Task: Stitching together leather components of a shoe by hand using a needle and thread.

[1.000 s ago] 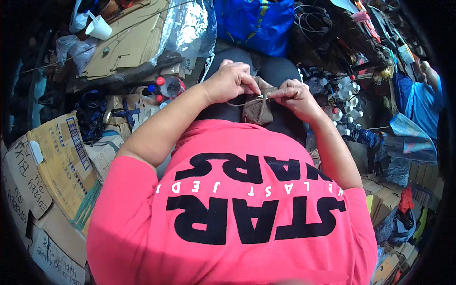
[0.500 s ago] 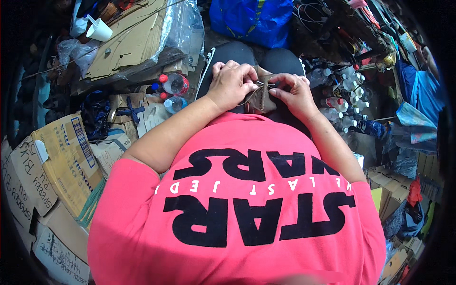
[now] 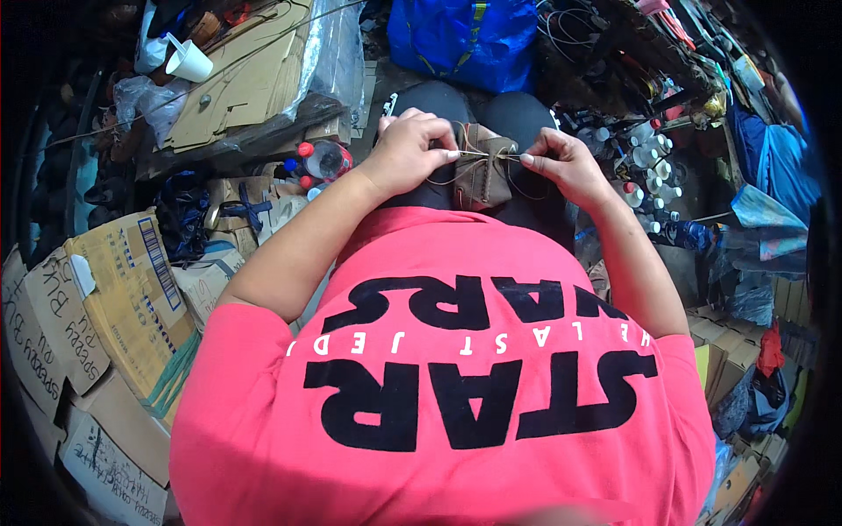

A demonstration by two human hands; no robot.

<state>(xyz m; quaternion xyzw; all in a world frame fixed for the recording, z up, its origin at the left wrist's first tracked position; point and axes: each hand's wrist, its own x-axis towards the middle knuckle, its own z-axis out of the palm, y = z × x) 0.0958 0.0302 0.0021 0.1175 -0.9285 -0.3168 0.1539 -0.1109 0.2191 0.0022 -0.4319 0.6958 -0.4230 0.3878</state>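
A brown leather piece (image 3: 478, 186), which looks like a shoe upper with a stitched seam, rests between my thighs. Light thread (image 3: 474, 154) runs across it and out to both sides, with loose loops hanging around the leather. My left hand (image 3: 409, 154) pinches the thread between thumb and forefinger just left of the piece. On the other side, my right hand (image 3: 568, 168) pinches thread at its fingertips, apart from the leather. Whether a needle is in either pinch is too small to make out.
Stacked cardboard (image 3: 237, 88) with a white cup (image 3: 189, 63) stands at the far left. A blue bag (image 3: 465, 39) lies beyond my knees. Plastic bottles (image 3: 645, 158) crowd the right; another bottle (image 3: 329, 159) is by my left forearm. Cardboard boxes (image 3: 132, 289) fill the near left.
Both hands have moved apart, left hand leftward and right hand rightward, drawing the thread out across the leather piece. More of the leather now shows between them.
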